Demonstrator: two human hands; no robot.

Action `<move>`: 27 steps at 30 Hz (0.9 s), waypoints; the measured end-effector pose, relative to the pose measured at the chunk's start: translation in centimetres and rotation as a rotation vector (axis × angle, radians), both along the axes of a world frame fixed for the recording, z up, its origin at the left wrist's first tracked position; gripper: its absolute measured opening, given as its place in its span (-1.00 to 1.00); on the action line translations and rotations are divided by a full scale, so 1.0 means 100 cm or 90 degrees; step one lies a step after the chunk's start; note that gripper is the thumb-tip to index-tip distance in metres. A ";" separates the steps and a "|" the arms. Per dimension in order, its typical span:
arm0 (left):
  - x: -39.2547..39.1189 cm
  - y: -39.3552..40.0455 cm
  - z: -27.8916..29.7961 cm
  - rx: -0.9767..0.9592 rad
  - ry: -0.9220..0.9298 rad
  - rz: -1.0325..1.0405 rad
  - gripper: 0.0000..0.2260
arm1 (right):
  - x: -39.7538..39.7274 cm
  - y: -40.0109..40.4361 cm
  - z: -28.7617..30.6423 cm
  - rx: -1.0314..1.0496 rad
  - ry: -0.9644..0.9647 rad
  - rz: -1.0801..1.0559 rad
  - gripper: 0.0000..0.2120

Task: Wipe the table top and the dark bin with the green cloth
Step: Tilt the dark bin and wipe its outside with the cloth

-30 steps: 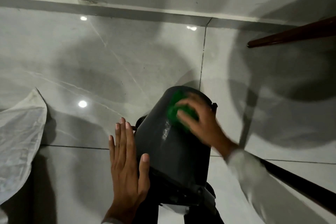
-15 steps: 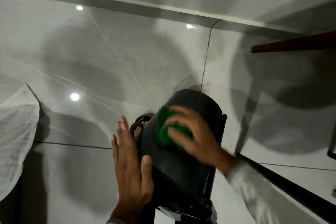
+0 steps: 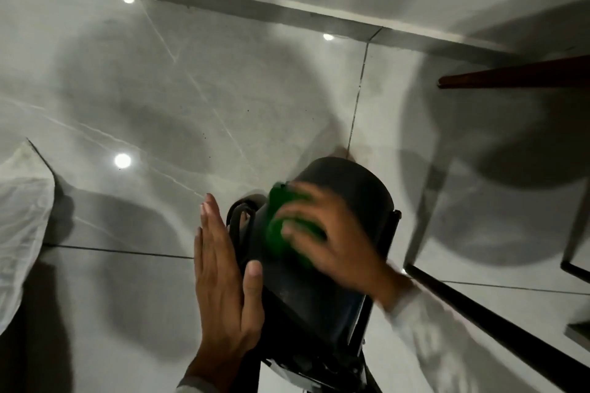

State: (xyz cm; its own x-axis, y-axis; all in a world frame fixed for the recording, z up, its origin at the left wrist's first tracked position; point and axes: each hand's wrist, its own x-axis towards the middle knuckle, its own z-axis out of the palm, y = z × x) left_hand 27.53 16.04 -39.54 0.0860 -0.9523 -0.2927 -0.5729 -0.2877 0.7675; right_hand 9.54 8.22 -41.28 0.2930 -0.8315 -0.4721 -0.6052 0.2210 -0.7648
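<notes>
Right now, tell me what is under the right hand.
The green cloth, pressed against the dark bin by the right hand. The cloth's middle is covered by the fingers.

Counts, head view:
- Hands: 2. left hand (image 3: pixel 223 284) at 6 o'clock, flat with fingers straight; right hand (image 3: pixel 332 239) just right of it, blurred.
- dark bin (image 3: pixel 322 297): 1, centre-bottom, 6 o'clock.
- green cloth (image 3: pixel 284 226): 1, under the right hand's fingers, on the bin.
- white sheet (image 3: pixel 22 220): 1, at 9 o'clock.
- brown wooden bar (image 3: pixel 517 75): 1, at 2 o'clock.
- black rod (image 3: pixel 498 325): 1, running diagonally at 4 o'clock.
- Bright light spots on the floor tiles (image 3: pixel 191 89): 3, at 9, 11 and 12 o'clock.
- Sleeves: 2, both pale, one per wrist.
</notes>
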 end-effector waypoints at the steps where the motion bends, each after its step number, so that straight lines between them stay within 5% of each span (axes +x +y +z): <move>1: -0.001 0.000 0.000 0.010 0.005 0.010 -0.35 | 0.003 0.029 0.023 -0.011 -0.058 0.012 -0.75; 6: -0.018 0.001 -0.005 0.087 0.043 0.052 -0.41 | -0.051 0.107 0.040 0.005 -0.057 -0.126 -0.69; 14: -0.024 -0.002 -0.014 0.084 0.011 -0.012 -0.42 | -0.086 0.067 -0.022 0.053 0.146 -0.408 -0.71; 21: -0.024 -0.005 -0.013 0.065 0.023 0.000 -0.38 | -0.043 0.152 0.035 -0.048 -0.034 -0.079 -0.65; 27: -0.032 -0.010 -0.008 0.035 0.012 -0.003 -0.45 | -0.098 0.145 0.004 0.049 0.148 -0.352 -0.65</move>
State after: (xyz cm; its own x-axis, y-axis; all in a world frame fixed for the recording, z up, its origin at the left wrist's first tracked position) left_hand 24.36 15.03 -40.32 0.0750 -0.9354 -0.3456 -0.5602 -0.3262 0.7614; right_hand -0.24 22.67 -40.86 -0.2909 -0.7923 -0.5364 -0.5347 0.5995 -0.5955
